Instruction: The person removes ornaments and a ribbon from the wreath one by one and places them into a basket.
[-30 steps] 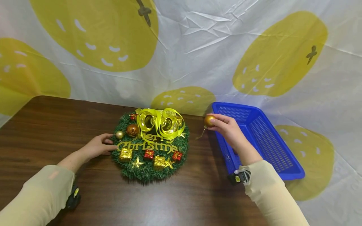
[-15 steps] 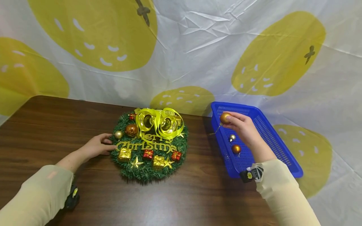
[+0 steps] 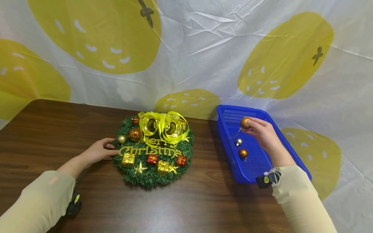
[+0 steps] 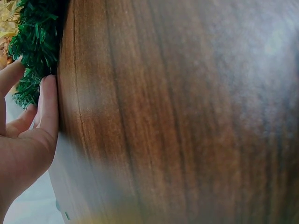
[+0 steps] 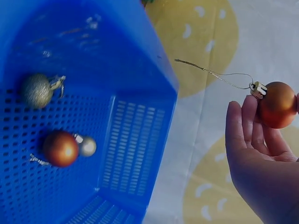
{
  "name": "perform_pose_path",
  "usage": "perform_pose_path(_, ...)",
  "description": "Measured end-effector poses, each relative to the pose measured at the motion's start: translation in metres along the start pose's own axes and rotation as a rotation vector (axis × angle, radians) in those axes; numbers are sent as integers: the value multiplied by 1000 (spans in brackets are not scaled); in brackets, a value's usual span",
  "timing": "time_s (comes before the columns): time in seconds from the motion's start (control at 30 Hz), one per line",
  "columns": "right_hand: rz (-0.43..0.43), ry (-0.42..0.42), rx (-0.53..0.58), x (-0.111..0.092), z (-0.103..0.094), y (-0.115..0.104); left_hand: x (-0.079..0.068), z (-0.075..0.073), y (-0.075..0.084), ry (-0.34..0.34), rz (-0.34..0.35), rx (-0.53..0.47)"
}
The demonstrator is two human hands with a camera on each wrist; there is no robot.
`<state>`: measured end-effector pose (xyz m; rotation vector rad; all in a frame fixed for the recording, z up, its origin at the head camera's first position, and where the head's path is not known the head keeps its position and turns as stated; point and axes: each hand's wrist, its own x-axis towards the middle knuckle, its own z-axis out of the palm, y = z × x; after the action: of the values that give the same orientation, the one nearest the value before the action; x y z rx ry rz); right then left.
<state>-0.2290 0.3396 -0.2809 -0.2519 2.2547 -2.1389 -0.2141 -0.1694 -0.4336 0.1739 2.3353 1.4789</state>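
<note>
My right hand point(image 3: 263, 134) pinches a matte copper-gold bauble point(image 3: 245, 122) over the blue basket point(image 3: 291, 152); its thin gold hanging string point(image 5: 219, 79) trails off the cap. Inside the basket lie another copper-orange bauble point(image 5: 60, 148) and two smaller baubles, one glittery pale gold point(image 5: 37, 91) and one smooth and light point(image 5: 87, 146). My left hand point(image 3: 97, 151) rests against the left edge of a green Christmas wreath point(image 3: 148, 181), its extended fingers touching the tinsel point(image 4: 37, 42). The wreath bears a gold "Merry Christmas" sign point(image 3: 151, 151), bells with a yellow ribbon point(image 3: 174, 140), baubles, stars and small gift boxes.
The wreath lies flat on a dark brown wooden table point(image 3: 186, 204), left of the basket. Behind the table hangs a white cloth point(image 3: 198, 58) printed with large yellow fruit shapes. The basket's raised rim point(image 3: 225, 145) faces the wreath.
My right hand has carried the copper-gold bauble rightward, from beside the basket's left rim to above its inside. My left hand has stayed at the wreath's edge.
</note>
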Motion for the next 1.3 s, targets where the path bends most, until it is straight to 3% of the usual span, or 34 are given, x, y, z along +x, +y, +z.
perform_pose_path(0.4, 70, 16, -67, -5, -23, 9, 0, 0, -1, 3, 8, 3)
perform_pose_path(0.7, 187, 35, -162, -6, -32, 14, 1, 0, -3, -1, 7, 10)
perform_pose_path(0.97, 320, -25, -240, -6, -40, 22, -1, -1, -1, -9, -2, 8)
perform_pose_path(1.07, 340, -54, -284, -6, -41, 24, 0, 0, -1, -6, -3, 7)
perform_pose_path(1.3, 365, -70, -248, -7, -41, 25, 0, 0, -2, -2, -1, 9)
